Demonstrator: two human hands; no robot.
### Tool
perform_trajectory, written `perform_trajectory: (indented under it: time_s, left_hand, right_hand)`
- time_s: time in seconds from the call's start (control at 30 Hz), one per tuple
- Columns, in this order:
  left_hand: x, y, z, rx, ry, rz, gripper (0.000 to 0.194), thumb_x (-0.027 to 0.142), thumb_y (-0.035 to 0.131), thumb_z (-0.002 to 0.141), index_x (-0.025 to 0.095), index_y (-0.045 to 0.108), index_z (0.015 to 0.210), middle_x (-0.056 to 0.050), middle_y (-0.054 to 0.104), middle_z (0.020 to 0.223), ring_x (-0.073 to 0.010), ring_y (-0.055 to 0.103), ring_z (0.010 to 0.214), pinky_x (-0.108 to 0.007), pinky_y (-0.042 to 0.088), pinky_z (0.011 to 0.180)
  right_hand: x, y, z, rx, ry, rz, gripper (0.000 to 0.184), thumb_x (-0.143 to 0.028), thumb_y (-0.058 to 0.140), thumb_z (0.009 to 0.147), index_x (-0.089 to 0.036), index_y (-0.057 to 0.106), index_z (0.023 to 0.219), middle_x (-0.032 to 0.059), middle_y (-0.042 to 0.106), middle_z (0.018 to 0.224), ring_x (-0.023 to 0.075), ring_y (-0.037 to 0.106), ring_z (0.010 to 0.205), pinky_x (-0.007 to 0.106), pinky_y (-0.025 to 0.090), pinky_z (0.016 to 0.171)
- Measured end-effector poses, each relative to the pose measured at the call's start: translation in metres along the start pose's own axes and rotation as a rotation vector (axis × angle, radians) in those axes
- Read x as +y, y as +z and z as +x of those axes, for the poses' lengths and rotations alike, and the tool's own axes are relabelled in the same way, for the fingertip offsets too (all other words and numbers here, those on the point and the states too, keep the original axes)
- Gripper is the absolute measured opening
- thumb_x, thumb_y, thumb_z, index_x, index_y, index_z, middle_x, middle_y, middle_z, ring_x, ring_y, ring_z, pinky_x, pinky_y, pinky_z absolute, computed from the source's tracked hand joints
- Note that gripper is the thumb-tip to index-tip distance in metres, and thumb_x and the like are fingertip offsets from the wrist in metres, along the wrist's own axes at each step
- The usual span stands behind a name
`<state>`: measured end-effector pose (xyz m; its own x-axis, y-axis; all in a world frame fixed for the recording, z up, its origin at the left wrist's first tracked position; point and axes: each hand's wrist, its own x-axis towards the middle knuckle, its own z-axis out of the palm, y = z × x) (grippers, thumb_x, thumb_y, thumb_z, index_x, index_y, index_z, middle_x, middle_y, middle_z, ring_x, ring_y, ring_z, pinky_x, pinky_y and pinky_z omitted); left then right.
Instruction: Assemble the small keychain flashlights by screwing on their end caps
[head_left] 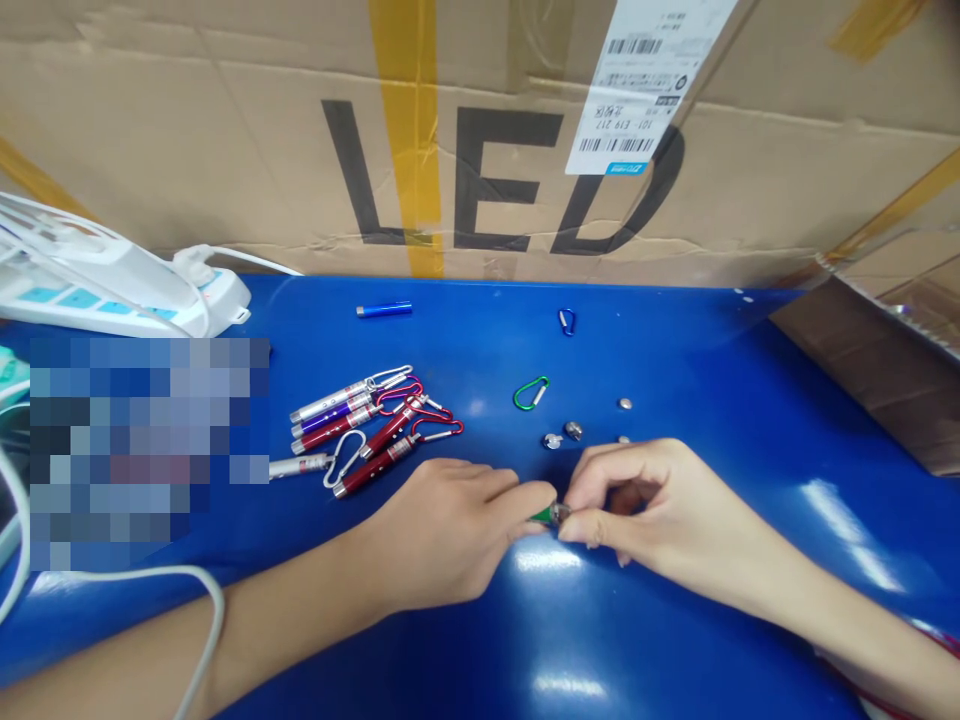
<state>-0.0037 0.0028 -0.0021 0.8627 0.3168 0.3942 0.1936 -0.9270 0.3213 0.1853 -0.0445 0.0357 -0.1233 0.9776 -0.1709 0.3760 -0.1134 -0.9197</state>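
Observation:
Wrapped around a green penlight body (541, 516), my left hand (457, 530) leaves only a short end of it showing. My right hand (645, 500) pinches a small metal end cap (559, 513) at that end, between thumb and fingers. The cap touches the tube; how far it is seated I cannot tell. Just beyond the hands lie several loose metal caps (553, 441). A green carabiner clip (517, 394) rests behind them, and a dark blue carabiner clip (572, 322) lies farther back. Left of centre, a blue penlight tube (385, 310) lies flat near the box.
Several penlights with carabiners (336, 429), silver, purple and red, lie left of my left hand. A white power strip (217, 298) and a cable (202, 580) occupy the left side. A big cardboard box (262, 130) walls off the back of the blue table (697, 350).

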Motion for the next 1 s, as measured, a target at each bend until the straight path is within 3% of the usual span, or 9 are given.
perform_trajectory:
  time_s: [0.13,0.3,0.4,0.67,0.8,0.9,1.0]
  left_hand:
    - [0.0016,-0.0009,-0.0004,-0.011,0.022,0.045,0.032,0.016,0.021,0.101,0.016,0.05,0.089,0.001,0.046,0.063,-0.0146,0.045,0.053,-0.027,0.033,0.05]
    - [0.0033,-0.0025,-0.0024,0.029,0.059,0.095,0.026,0.01,0.025,0.097,0.018,0.05,0.094,0.002,0.045,0.065,-0.0155,0.044,0.055,-0.029,0.03,0.052]
    - [0.0027,-0.0023,-0.0031,0.047,0.063,0.109,0.026,0.01,0.025,0.097,0.018,0.05,0.097,0.002,0.045,0.065,-0.0158,0.044,0.056,-0.029,0.03,0.052]
    - [0.0012,0.0005,0.0002,0.073,0.01,-0.032,0.032,0.025,0.021,0.104,0.015,0.05,0.095,0.002,0.05,0.065,-0.0134,0.051,0.056,-0.025,0.037,0.053]
    - [0.0011,-0.0012,0.0012,0.02,-0.039,-0.189,0.029,0.028,0.023,0.104,0.014,0.048,0.103,0.001,0.06,0.077,-0.0123,0.058,0.064,-0.022,0.04,0.058]
    - [0.0011,-0.0019,0.0011,-0.016,-0.074,-0.238,0.025,0.028,0.024,0.104,0.015,0.045,0.108,0.001,0.063,0.084,-0.0124,0.059,0.066,-0.022,0.041,0.06]
    - [0.0006,-0.0019,0.001,0.01,-0.074,-0.182,0.028,0.028,0.02,0.104,0.015,0.045,0.105,0.0,0.059,0.076,-0.0136,0.057,0.062,-0.023,0.039,0.055]
  right_hand:
    - [-0.0002,-0.0005,-0.001,-0.046,0.049,0.045,0.021,-0.026,0.083,0.056,-0.016,0.064,0.05,-0.0018,0.059,0.05,0.0056,0.049,0.042,0.015,0.039,0.035]
    - [0.0073,0.0011,-0.0021,-0.251,0.333,0.314,0.03,-0.032,0.085,0.05,-0.014,0.062,0.054,-0.0033,0.055,0.046,0.0062,0.05,0.04,0.014,0.043,0.032]
    - [0.0087,0.004,-0.001,-0.281,0.41,0.419,0.032,-0.033,0.086,0.049,-0.013,0.061,0.054,-0.0043,0.054,0.043,0.0054,0.05,0.039,0.012,0.043,0.031]
    - [0.0069,0.0031,-0.0007,-0.282,0.442,0.527,0.03,-0.034,0.083,0.055,-0.013,0.063,0.055,-0.0048,0.053,0.04,0.003,0.044,0.034,0.01,0.04,0.028]
    - [0.006,0.0008,0.0004,-0.277,0.43,0.521,0.031,-0.036,0.083,0.055,-0.013,0.061,0.054,-0.0059,0.051,0.039,0.003,0.043,0.031,0.01,0.039,0.027]
    - [0.0055,0.0021,0.0011,-0.253,0.415,0.475,0.036,-0.04,0.083,0.053,-0.014,0.059,0.054,-0.0058,0.051,0.039,0.0033,0.043,0.032,0.011,0.04,0.028]
    - [0.0068,0.0035,0.0007,-0.166,0.352,0.329,0.038,-0.041,0.082,0.055,-0.015,0.056,0.053,-0.0057,0.051,0.039,0.0042,0.044,0.033,0.013,0.041,0.029]
